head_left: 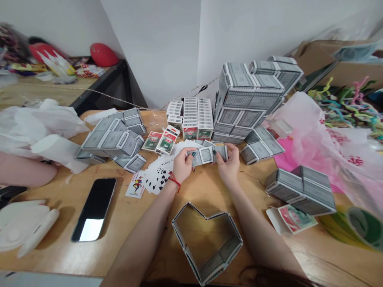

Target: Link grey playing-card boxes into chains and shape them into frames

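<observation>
Between my hands is a short strip of folded playing cards, grey-patterned backs and white edges showing. My left hand pinches its left end, thumb on the front. The right end is gripped by my right hand, also with the thumb in front. Loose playing cards lie fanned face up beside and behind my left hand, with a joker card at their left edge. Nearer to me, between my forearms, a heart-shaped frame of folded cards stands on the wooden table.
Stacked card blocks rise at the back right, beside rows of card boxes. More card blocks stand left and right. A phone lies at left; an opened card box and tape roll at right.
</observation>
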`<move>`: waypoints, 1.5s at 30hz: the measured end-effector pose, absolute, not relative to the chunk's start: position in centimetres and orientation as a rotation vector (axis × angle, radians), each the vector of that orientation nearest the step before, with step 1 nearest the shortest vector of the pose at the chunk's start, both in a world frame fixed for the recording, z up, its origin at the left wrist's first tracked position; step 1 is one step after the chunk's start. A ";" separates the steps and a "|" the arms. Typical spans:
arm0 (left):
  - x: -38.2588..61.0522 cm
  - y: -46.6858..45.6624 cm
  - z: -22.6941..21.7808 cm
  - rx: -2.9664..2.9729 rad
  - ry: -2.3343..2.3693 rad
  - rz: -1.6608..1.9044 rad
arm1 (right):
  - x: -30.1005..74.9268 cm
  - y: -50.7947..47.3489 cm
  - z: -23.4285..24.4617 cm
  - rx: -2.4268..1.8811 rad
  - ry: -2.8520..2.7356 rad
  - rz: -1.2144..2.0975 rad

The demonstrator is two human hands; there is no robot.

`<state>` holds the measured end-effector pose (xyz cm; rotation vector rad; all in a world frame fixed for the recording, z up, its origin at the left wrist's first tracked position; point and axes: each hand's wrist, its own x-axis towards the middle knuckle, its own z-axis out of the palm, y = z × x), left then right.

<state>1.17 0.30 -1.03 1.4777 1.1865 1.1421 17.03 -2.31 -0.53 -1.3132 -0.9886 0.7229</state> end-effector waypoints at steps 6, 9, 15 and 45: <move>1.2 0.2 -1.0 1.453 1.184 1.152 | 17.2 -2.0 -0.7 -1.249 -0.965 0.840; 1.2 0.3 -0.9 1.438 1.170 1.167 | 17.3 -1.7 -0.5 -1.159 -0.955 1.006; 1.4 0.3 -0.8 1.403 1.163 1.244 | 16.8 -1.9 -0.3 -1.125 -0.935 1.136; 2.1 0.1 -2.0 1.641 1.352 1.306 | 14.9 -2.8 0.2 -1.075 -0.947 1.299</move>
